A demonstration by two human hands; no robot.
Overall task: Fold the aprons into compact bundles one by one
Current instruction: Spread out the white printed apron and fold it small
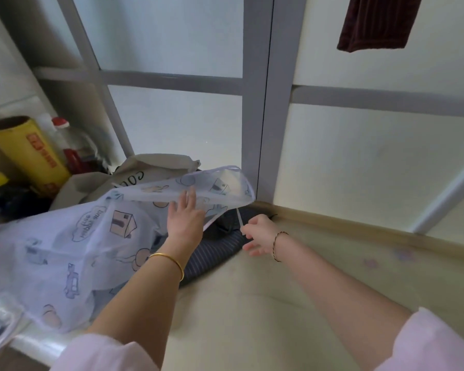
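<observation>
The printed apron (pixel 65 245) spreads over the left part of the table (pixel 265 303), its upper end lifted toward the window frame (pixel 255 129) behind. The left hand (pixel 185 218) lies flat against that lifted end, and the right hand (pixel 260 234), just to its right, pinches the apron's strap (pixel 240 219). Under the apron and between both hands lies a striped apron (pixel 212 255), on the table. Behind the printed apron sits a lettered apron (pixel 145 170). At the far left stand a roll of wrap (pixel 30 153) and bottles (pixel 70 145). A towel (pixel 375 22) hangs at the upper right.
</observation>
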